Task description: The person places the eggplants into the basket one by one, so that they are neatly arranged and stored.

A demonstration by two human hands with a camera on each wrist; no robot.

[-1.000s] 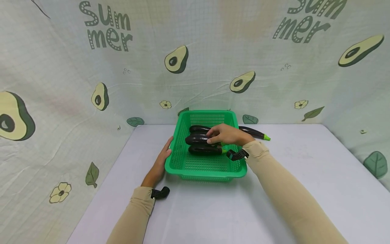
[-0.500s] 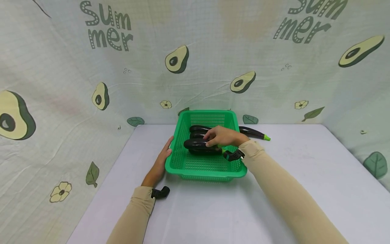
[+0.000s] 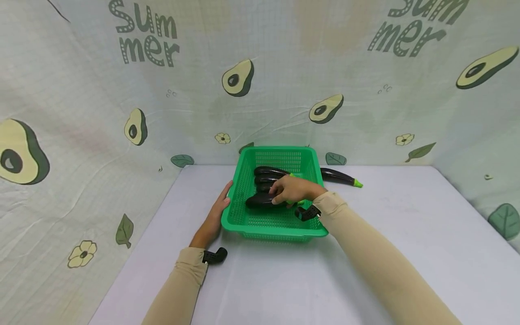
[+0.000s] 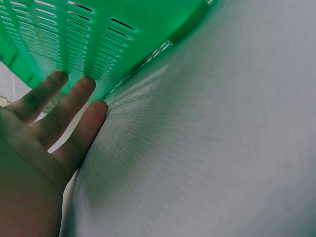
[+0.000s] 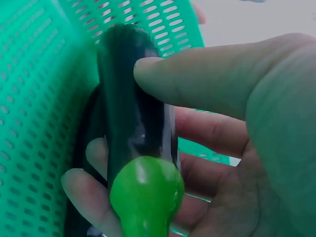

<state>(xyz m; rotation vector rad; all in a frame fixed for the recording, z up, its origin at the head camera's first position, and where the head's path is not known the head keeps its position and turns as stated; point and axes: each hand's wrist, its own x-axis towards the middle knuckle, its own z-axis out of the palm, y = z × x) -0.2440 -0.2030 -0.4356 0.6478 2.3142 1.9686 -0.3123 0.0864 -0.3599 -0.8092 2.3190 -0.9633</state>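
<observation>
A green plastic basket [image 3: 276, 232] with slotted walls stands on the table. Inside it, my right hand [image 3: 295, 188] grips a dark glossy eggplant [image 3: 258, 201] near its stem end. In the right wrist view the thumb lies along one side of this eggplant [image 5: 123, 98] and the fingers curl round beneath, beside its bright green cap [image 5: 146, 190]. Several other eggplants [image 3: 269, 171] lie side by side behind it in the basket. My left hand [image 3: 212, 220] rests against the basket's left side; the left wrist view shows its fingers [image 4: 69, 108] extended at the slotted wall.
One more eggplant [image 3: 340, 176] lies on the white table [image 3: 398, 216] just right of the basket, its green stem pointing right. A cloth [image 3: 280, 54] printed with avocados and lettering hangs behind and at both sides.
My right hand has moved the gripped eggplant toward the basket's near side, uncovering more of the eggplants behind. The left hand stays at the basket's left side.
</observation>
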